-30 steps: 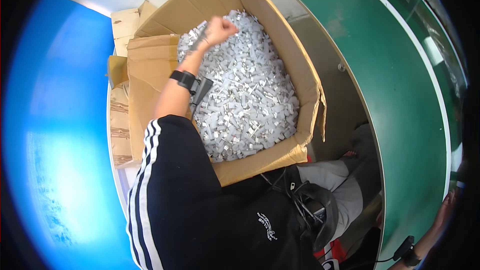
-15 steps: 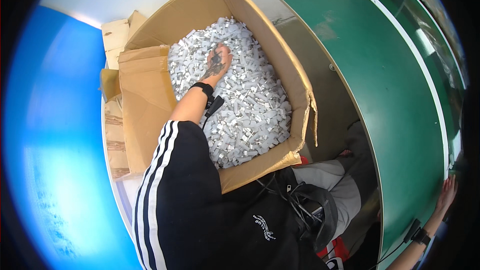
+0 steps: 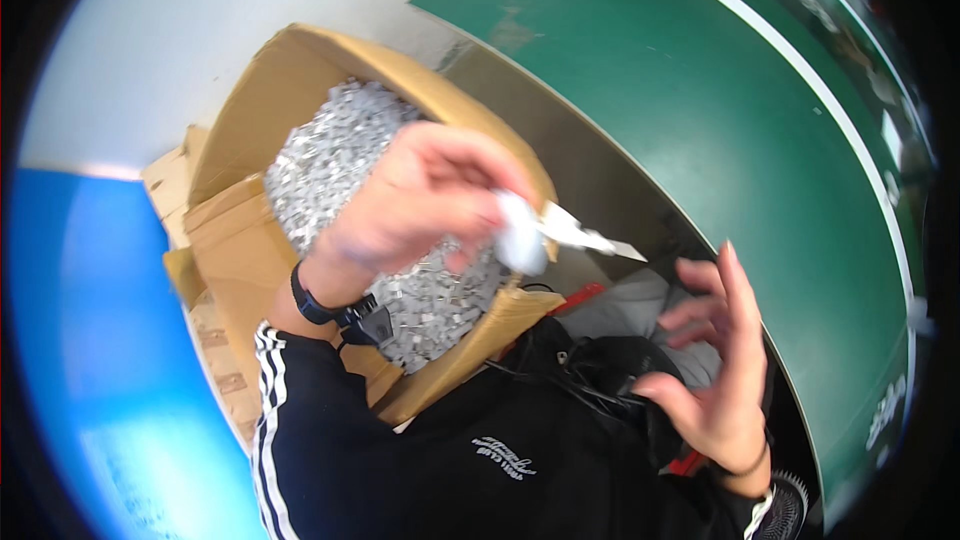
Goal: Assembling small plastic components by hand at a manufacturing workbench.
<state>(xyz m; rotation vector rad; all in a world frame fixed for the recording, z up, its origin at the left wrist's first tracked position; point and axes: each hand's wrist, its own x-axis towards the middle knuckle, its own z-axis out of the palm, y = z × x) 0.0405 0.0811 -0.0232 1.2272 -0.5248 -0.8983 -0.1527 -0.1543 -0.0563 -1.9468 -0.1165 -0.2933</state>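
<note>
A small whitish plastic part with a slim silvery-white end is pinched between the thumb and fingers of my left hand. Motion blurs it, so its exact kind does not show. My left hand is raised over the cardboard box, which holds a heap of similar small white and silvery pieces. To the right, in front of my body, my right hand is held up with its fingers apart and nothing in it. It is close to the part's tip but not touching it.
A green worktop with a white strip curves along the right side. The box stands on wooden boards beside a blue surface. Black cables lie across my front.
My left hand has come up out of the heap, now with a small part in it. My right hand has left the green table's edge and moved inward. The view has shifted.
</note>
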